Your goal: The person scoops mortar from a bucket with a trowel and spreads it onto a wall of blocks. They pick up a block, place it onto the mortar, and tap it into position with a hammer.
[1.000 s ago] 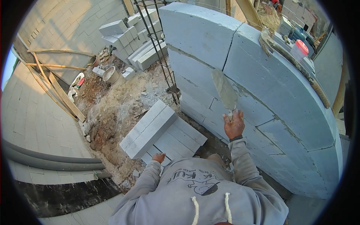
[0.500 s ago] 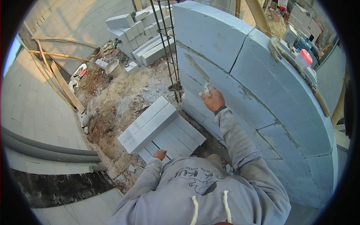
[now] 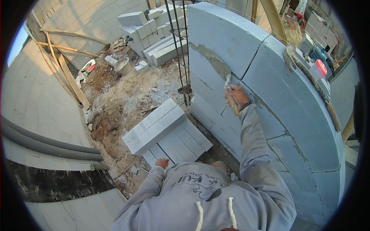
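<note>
My right hand (image 3: 238, 96) is wrapped round the wooden handle of a trowel (image 3: 232, 104). The trowel's blade lies against the pale block wall (image 3: 285, 111), at the joint below the top course, where grey mortar (image 3: 211, 59) is smeared. Low in the middle, my left hand (image 3: 162, 163) has its fingers curled in, beside stacked pale blocks (image 3: 158, 125); whether it holds anything is hidden.
Upright steel rebar (image 3: 181, 57) stands at the wall's near end. Behind lie more blocks (image 3: 165, 52), a bucket (image 3: 123, 66) and rubble. Planks (image 3: 73, 82) lean at left. A hose (image 3: 312, 79) and a pink-lidded tub (image 3: 318, 70) rest on the wall top.
My right hand has moved right along the wall with the trowel, now showing its wooden handle. The blade has shifted up to the joint. My left hand has barely moved.
</note>
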Available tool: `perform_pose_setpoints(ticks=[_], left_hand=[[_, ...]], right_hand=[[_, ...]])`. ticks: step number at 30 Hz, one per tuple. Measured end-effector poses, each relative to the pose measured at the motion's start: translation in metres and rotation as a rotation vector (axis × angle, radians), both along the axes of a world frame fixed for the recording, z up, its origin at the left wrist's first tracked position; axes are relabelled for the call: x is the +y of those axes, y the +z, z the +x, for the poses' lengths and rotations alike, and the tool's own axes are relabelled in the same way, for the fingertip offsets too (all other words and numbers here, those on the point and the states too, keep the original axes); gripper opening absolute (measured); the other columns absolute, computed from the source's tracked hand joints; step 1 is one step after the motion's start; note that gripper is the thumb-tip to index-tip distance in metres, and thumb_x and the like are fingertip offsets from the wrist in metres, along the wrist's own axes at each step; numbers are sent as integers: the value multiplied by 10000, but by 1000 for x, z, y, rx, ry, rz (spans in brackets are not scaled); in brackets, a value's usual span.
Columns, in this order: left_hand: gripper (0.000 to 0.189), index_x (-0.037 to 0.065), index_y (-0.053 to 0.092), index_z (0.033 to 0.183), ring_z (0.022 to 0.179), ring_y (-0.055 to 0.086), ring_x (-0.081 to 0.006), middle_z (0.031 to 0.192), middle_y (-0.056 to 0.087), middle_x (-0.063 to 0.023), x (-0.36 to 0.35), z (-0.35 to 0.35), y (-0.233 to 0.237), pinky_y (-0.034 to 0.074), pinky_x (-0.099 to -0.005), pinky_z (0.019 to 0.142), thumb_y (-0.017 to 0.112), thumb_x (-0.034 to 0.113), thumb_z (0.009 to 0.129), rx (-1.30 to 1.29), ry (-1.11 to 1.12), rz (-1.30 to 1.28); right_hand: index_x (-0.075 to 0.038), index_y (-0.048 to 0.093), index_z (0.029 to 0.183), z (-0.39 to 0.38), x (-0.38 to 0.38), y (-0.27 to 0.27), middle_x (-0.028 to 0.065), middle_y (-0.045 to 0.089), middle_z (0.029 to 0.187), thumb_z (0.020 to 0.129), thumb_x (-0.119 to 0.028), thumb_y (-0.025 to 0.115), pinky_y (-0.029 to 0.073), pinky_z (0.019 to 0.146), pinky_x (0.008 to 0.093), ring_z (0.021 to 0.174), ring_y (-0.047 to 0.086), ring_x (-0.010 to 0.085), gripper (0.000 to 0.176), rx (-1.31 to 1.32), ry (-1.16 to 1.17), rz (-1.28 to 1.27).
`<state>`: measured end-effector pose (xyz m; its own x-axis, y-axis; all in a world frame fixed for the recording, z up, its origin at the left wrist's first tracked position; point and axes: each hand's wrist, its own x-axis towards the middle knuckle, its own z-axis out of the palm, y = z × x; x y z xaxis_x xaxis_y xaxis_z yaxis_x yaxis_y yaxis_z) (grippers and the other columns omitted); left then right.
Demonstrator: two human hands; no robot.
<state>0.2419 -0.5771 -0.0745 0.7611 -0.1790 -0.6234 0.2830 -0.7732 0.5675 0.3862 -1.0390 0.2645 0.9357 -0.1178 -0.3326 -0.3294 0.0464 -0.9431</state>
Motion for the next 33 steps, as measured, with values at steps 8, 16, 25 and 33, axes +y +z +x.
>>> perform_pose_setpoints(ticks=[8, 16, 25, 33], left_hand=[[385, 46, 644, 882, 781, 622, -237, 847, 664, -81, -8, 26, 12, 471, -343, 699, 405, 346, 909, 73, -20, 61], [402, 51, 652, 801, 665, 592, -233, 710, 631, -102, -23, 26, 8, 448, -351, 665, 470, 404, 864, -7, 126, -99], [404, 56, 673, 851, 756, 627, -251, 776, 658, -126, 14, -14, 20, 465, -351, 720, 478, 409, 848, -78, -52, 44], [417, 47, 654, 841, 844, 613, -302, 875, 655, -132, 39, -15, 0, 464, -404, 741, 409, 382, 884, -221, -523, 335]], right_hand=[[-18, 555, 898, -75, 22, -8, 33, 544, 676, 832, -271, 611, 428, 443, 264, 490, 500, 88, 267, -192, -194, -201], [23, 551, 1037, 12, 85, -28, 228, 614, 955, 783, -282, 604, 464, 780, 413, 897, 579, 394, 400, -374, -130, -766], [14, 500, 1121, 93, 116, -22, 214, 577, 1058, 798, -281, 583, 438, 860, 421, 1002, 548, 367, 445, -200, -228, -894], [3, 504, 1128, 44, 104, -35, 209, 576, 1067, 794, -326, 596, 444, 842, 426, 1000, 548, 361, 478, -215, -341, -862]])
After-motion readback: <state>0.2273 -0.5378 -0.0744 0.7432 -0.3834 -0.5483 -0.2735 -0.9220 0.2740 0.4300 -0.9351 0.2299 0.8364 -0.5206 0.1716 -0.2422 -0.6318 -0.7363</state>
